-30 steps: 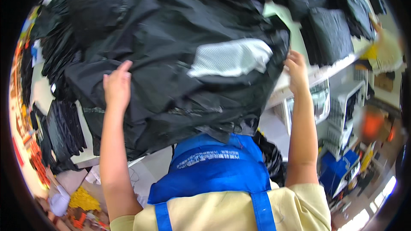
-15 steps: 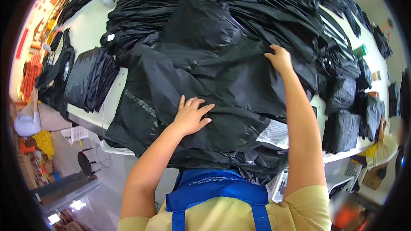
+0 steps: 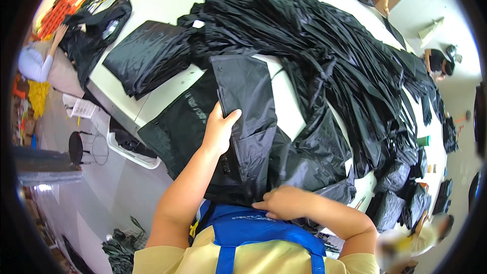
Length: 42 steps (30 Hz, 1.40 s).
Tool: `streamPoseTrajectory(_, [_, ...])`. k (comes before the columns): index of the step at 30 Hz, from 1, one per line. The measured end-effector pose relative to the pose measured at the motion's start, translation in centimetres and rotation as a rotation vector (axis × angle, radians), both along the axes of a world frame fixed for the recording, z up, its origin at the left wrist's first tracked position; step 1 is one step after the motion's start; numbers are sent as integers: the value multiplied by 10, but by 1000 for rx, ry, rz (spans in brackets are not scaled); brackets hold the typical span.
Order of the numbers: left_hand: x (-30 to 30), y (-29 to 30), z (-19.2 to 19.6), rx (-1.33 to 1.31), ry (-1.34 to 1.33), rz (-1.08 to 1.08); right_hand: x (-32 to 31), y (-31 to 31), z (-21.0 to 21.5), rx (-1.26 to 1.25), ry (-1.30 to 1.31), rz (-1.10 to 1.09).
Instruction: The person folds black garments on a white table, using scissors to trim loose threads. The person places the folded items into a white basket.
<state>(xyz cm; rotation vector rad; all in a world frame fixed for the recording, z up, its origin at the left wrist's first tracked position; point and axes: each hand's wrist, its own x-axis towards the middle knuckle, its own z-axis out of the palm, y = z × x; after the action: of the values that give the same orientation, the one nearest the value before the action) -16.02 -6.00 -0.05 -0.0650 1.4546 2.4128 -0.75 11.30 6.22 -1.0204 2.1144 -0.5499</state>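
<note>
The left hand (image 3: pixel 219 131) is laid flat on a black garment (image 3: pixel 238 122), with the thumb spread over a folded panel's edge and the fingers pressed along it; nothing is clenched in it. The right hand (image 3: pixel 285 202) is pressed palm-down on the garment's near hem, close against the blue apron (image 3: pixel 256 226), fingers loosely curled; whether cloth is pinched beneath it cannot be told. The garment is spread at the near edge of the white table (image 3: pixel 167 89), partly hanging over it. At two o'clock from the hands a large heap of black garments (image 3: pixel 350 66) is piled across the table. At eleven o'clock a folded stack of black garments (image 3: pixel 147 56) is seen, and beyond it, at ten o'clock, another person (image 3: pixel 45 66) is bent over dark cloth.
</note>
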Motion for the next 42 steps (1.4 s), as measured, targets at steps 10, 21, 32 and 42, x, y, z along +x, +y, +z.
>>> streamPoseTrajectory(10, [48,-104,-27,-147,108,-298,-213,-109,35,49,155,7])
streamPoseTrajectory(21, [121,-248,-152,-481,-448,319,-189,-118,-56,-387,-596,-598])
streamPoseTrajectory(32, [81,-221,-108,-1501,83,252,-182,-131,-29,-360,-538,-706])
streamPoseTrajectory(42, [92,-210,-36,290,-312,429,-135,-176,-45,-496,-273,-374])
